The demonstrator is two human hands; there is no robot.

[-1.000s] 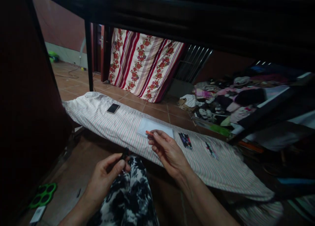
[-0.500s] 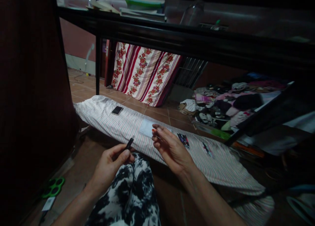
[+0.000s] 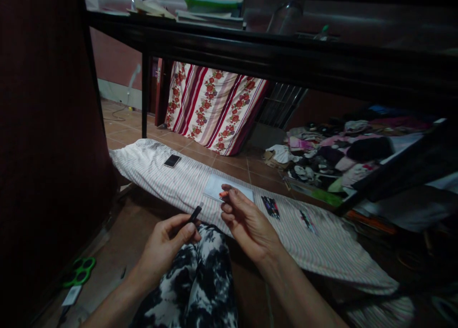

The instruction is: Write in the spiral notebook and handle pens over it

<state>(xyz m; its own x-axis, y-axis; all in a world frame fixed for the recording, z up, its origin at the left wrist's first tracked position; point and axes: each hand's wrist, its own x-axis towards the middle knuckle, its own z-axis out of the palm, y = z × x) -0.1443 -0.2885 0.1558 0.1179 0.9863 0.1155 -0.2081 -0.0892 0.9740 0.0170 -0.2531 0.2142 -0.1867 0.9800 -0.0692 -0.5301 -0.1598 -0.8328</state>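
My left hand (image 3: 173,240) is closed round a black pen barrel (image 3: 196,212) with a paler tip, which points up and to the right. Facing it, my right hand (image 3: 248,220) pinches a small orange piece (image 3: 223,193) between thumb and fingertips; its kind is too small to make out. The two hands are apart, above my lap. Behind the right fingers, a spiral notebook (image 3: 213,185) lies on the striped cloth (image 3: 153,173). A row of dark pens (image 3: 271,207) lies right of the notebook, with a looser group of pens (image 3: 307,220) farther right.
A phone (image 3: 172,160) lies on the cloth at left. Across the top runs a dark shelf beam (image 3: 229,42) bearing books (image 3: 213,6) and a clear jar (image 3: 286,15). A clothes pile (image 3: 339,147) fills the back right. A green-edged object (image 3: 79,271) is on the floor.
The orange piece shows more clearly between my right fingers. My left hand, with the pen barrel, has shifted slightly right and down. The view has moved a little.
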